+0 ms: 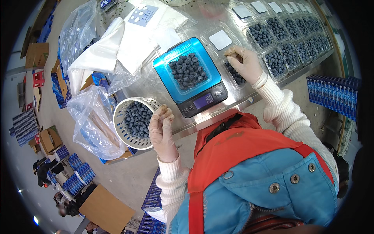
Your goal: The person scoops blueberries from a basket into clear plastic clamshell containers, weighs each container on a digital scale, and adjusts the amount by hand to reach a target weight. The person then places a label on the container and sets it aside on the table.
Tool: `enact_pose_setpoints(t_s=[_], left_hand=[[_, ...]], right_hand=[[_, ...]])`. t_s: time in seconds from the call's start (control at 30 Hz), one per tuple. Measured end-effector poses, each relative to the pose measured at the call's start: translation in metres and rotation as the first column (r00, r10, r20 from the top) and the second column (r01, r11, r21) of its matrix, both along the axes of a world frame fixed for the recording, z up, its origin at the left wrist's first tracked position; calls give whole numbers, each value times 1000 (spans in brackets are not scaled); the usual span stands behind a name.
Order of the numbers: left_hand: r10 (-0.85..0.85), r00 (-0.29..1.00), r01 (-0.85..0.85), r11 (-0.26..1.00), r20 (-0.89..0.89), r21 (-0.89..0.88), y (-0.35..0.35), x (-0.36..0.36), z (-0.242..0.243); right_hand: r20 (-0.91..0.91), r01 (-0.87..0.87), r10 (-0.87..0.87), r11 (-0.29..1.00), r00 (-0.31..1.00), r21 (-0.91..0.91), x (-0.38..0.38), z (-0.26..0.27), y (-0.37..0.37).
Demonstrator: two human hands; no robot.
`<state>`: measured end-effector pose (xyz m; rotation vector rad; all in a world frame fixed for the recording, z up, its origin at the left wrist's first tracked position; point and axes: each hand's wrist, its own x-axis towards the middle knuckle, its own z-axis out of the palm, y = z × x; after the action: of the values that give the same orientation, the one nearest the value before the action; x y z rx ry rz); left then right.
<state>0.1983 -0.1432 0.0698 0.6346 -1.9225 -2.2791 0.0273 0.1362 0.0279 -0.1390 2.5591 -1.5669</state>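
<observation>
A digital kitchen scale (201,99) with a blue metal plate and a lit display stands before me. On its plate rests an open clear plastic clamshell (190,86) of blueberries (187,70). My left hand (163,133), in a pale glove, is raised beside the rim of a white slotted basket (119,125) holding blueberries. Its fingers are bent towards the thumb; whether a berry is between them I cannot tell. My right hand (247,64), also gloved, hovers with curled fingers over another clamshell (233,76) of blueberries, partly hiding it. Nothing shows clearly in its fingertips.
Rows of filled open clamshells (282,57) cover the right of the metal table (140,87). White sheets (117,46) and plastic bags (93,122) lie at left. Printed blue cartons (333,93) stand beyond the right edge. Other people (46,172) work far off at lower left.
</observation>
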Motion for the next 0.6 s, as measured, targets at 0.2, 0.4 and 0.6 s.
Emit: enact_pose_setpoints(t_s=[0.2, 0.4, 0.6], left_hand=[[8, 1000, -8, 1000, 8, 8, 0, 0, -1], [19, 1000, -19, 1000, 9, 11, 0, 1, -3], [66, 998, -66, 998, 7, -12, 6, -3, 0]], right_hand=[[-13, -14, 14, 1000, 1000, 4, -1, 1, -1], [-21, -20, 20, 1000, 1000, 6, -2, 0, -3], [-9, -21, 21, 1000, 1000, -9, -1, -3, -3]])
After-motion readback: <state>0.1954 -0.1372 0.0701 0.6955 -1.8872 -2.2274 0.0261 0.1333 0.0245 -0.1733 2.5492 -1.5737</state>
